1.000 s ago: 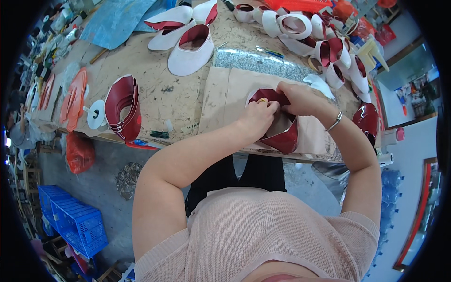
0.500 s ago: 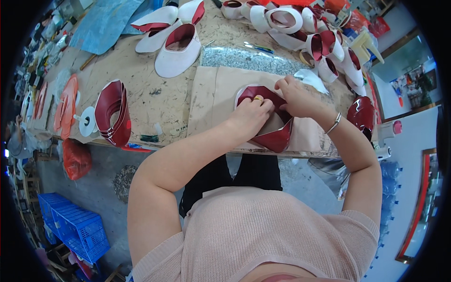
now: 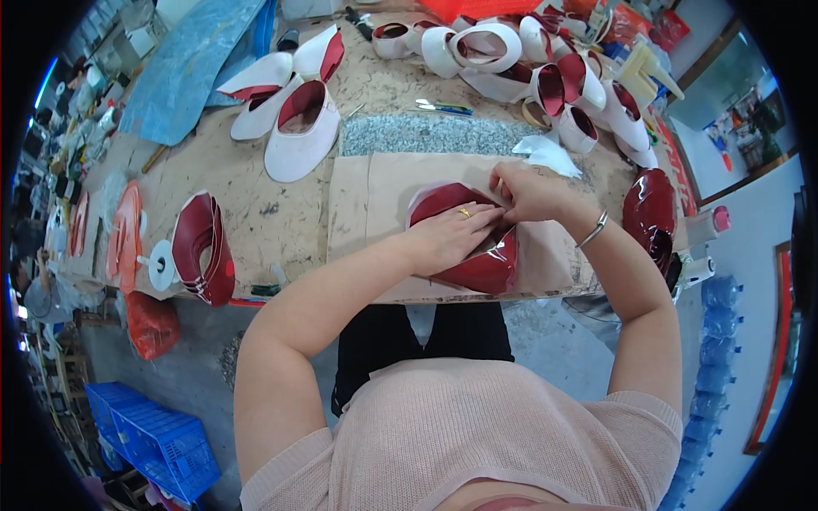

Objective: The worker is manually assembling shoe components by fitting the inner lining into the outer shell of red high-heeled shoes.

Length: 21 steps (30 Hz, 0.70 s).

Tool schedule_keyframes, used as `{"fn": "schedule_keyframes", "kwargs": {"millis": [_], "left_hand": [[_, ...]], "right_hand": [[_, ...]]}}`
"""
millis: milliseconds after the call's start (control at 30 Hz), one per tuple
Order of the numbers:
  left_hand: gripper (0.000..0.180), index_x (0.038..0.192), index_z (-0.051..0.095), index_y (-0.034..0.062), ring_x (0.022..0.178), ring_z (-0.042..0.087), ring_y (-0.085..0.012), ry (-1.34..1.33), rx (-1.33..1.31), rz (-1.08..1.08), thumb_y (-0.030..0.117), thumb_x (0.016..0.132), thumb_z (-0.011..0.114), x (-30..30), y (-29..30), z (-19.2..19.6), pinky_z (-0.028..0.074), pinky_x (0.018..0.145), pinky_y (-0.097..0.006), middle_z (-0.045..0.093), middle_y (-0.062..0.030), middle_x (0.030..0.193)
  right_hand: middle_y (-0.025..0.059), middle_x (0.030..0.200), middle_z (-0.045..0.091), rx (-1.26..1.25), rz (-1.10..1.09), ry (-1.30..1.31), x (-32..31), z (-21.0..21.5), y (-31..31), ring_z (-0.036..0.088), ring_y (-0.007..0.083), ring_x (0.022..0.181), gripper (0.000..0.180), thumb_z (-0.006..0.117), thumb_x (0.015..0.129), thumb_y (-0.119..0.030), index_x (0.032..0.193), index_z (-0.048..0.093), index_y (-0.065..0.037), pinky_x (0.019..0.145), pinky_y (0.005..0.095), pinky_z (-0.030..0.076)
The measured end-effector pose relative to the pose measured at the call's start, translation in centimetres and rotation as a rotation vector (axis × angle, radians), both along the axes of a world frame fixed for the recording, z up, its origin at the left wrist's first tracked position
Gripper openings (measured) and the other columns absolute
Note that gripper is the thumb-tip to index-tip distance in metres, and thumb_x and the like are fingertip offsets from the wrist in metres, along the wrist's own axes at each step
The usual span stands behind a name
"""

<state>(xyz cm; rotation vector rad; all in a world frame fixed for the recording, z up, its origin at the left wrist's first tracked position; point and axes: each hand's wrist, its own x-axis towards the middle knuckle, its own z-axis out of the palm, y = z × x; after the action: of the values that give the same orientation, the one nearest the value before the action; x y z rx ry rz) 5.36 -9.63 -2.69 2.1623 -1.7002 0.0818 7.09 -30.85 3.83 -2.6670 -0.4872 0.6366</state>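
Note:
A glossy dark red shoe upper (image 3: 487,274) lies on a beige sheet near the table's front edge, directly before me. My left hand (image 3: 456,237), with a ring on it, rests across the upper, its fingers stretched out and lying flat. From the far right, my right hand (image 3: 532,196) meets the upper beside the left fingertips. Its fingers are bent and closed at the upper's edge; their tips are partly hidden. Much of the upper's opening is covered by the left hand.
Stacked red uppers (image 3: 223,277) stand left, beside a white spool (image 3: 161,266). White uppers with red linings (image 3: 300,149) lie farther back, with several more (image 3: 485,47) at back right. A stone slab (image 3: 392,134), pens (image 3: 445,107) and glossy red pieces (image 3: 649,209) also lie there.
My left hand has flattened from bent fingers inside the upper to lying across it. The upper's opening looks more folded over. My view has shifted slightly.

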Motion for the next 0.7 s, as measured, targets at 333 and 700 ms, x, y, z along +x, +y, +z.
{"fn": "schedule_keyframes", "kwargs": {"millis": [333,700], "left_hand": [[0.066,0.138,0.038,-0.0024,0.141,0.019,-0.0326,-0.075,0.054,0.498,0.048,0.096,0.036,5.8,-1.6,-0.7,0.016,0.115,-0.044,0.023,-0.0174,0.152],[0.049,0.126,0.05,-0.0027,0.106,0.057,-0.0358,-0.206,-0.015,0.452,0.03,0.09,0.053,-1.0,-0.3,12.1,0.018,0.113,-0.049,0.062,-0.0152,0.107]], "right_hand": [[0.009,0.086,0.06,0.103,-0.125,-0.144,-2.5,-0.4,-0.2,0.059,0.0208,0.08,0.076,0.082,0.062,-0.008,0.129,0.045,-0.002,0.072,0.0317,0.049],[0.0081,0.093,0.061,1.517,-0.863,-0.101,-3.8,-6.6,5.6,0.059,0.0139,0.081,0.043,0.073,0.075,-0.006,0.111,0.053,0.004,0.074,0.0274,0.05]]}}
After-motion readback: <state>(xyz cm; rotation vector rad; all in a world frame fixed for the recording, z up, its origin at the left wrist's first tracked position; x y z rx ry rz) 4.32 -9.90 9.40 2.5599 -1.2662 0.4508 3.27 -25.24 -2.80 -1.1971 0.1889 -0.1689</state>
